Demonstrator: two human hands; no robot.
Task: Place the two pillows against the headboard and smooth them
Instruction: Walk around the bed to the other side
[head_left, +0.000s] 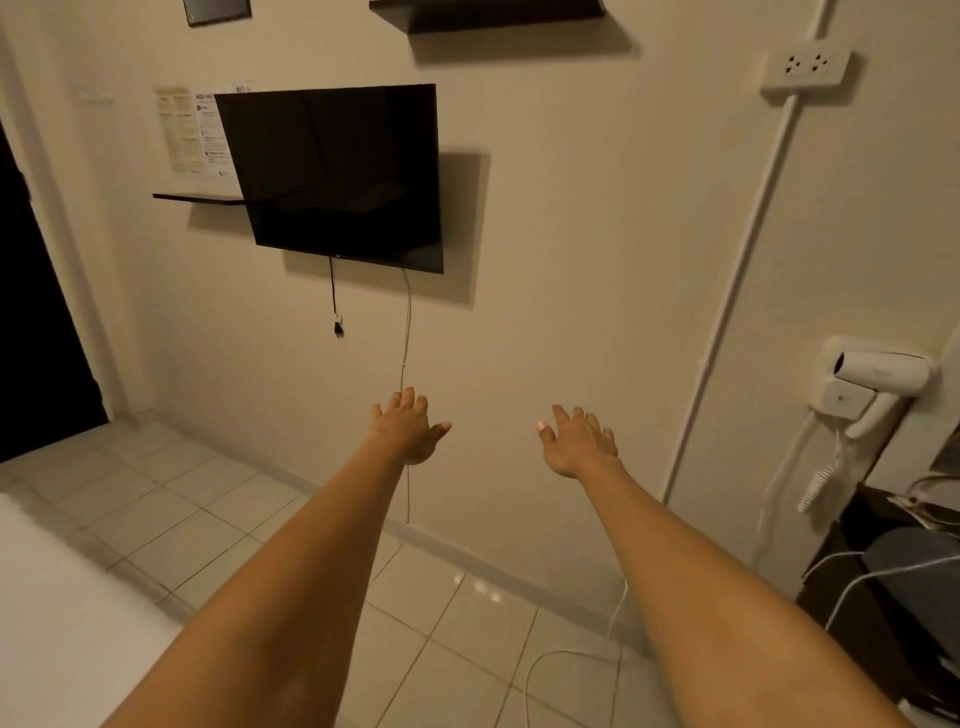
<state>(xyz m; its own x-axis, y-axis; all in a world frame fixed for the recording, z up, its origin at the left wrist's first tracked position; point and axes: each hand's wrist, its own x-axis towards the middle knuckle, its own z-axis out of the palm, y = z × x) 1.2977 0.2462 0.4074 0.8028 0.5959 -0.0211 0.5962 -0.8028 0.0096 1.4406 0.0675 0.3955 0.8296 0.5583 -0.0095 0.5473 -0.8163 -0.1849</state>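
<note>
Both my arms stretch straight out in front of me toward a cream wall. My left hand is open with fingers spread and holds nothing. My right hand is also open and empty, a short way to its right. No pillow and no headboard is in view. Only a corner of the white bed shows at the lower left.
A black TV hangs on the wall with cables dangling below. A white hair dryer sits in a wall holder at right, above a dark table with cords. A white cable lies on the tiled floor. A dark doorway is at left.
</note>
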